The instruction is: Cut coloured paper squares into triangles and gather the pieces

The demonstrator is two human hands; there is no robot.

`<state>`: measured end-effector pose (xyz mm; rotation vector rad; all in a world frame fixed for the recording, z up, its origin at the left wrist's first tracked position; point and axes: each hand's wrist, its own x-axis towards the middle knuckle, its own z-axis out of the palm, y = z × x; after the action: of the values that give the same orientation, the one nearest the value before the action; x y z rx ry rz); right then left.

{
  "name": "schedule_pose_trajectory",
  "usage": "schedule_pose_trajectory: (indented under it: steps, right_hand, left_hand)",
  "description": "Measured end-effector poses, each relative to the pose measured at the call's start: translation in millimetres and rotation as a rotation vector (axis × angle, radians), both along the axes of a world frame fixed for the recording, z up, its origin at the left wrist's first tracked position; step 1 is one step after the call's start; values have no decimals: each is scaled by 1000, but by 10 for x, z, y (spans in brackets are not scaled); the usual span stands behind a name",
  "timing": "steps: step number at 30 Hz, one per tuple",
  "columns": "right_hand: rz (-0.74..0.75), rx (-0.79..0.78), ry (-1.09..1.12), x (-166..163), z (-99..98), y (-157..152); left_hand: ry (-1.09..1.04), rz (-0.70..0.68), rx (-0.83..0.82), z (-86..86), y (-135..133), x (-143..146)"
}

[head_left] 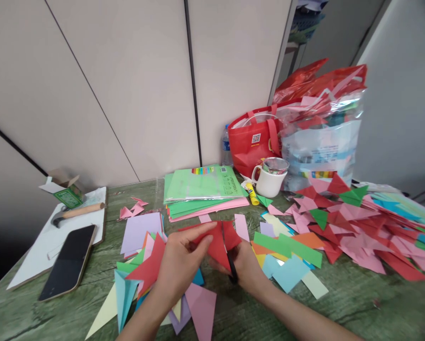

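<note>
My left hand (pixel 179 265) pinches a red sheet of paper (pixel 216 244) held over the table, thumb on top. My right hand (pixel 246 270) is closed round black-handled scissors (pixel 231 265), whose blades run up through the red sheet. Loose coloured paper triangles (pixel 152 272) lie under and around both hands on the green table (pixel 358 303).
A stack of green and pink paper (pixel 203 192), a glue stick (pixel 252 194), a white mug (pixel 271 180), a red bag (pixel 253 142) and a plastic bag of scraps (pixel 322 137) stand behind. A heap of folded triangles (pixel 358 232) lies right. A phone (pixel 70 260) and hammer (pixel 77 212) lie left.
</note>
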<state>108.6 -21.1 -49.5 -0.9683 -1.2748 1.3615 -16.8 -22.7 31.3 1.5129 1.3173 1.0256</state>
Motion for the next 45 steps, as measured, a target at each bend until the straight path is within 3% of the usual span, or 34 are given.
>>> schedule_pose_trajectory:
  steps: [13,17,22,25,27,31,34,38,41,43,45]
  right_hand:
    - [-51,-17,28,6,-22,3]
    - [-25,-124,77,-6,-44,16]
    - [-64,-159,82,-42,-102,19]
    - [-125,-69,24,-18,-111,30]
    - [-102,31,-143,35,-86,41]
    - [121,147,-925,172,42,11]
    - [287,219,-1340,226,177,-92]
    - [456,391,-1440,180,315,-296]
    - [569,646,-1479,100,294,-427]
    - [555,804,-1450,87,229,-463]
    - [398,865,-1330,169,152,-425]
  left_hand:
    - [-19,-4,-46,39,-22,12]
    - [44,10,4,17,-4,-15]
    - [235,-1,47,143,71,-246]
    - [475,-79,24,206,138,-565]
    - [717,-119,22,187,180,-801]
    - [1098,-66,-62,59,237,-1090]
    - [1245,45,-62,20,283,-1043]
    - [1249,81,26,26,429,-776]
    - [1143,-102,58,-85,576,-555]
    - [1066,-255,66,-235,648,-418]
    - [1026,-348,54,-407,685,-295]
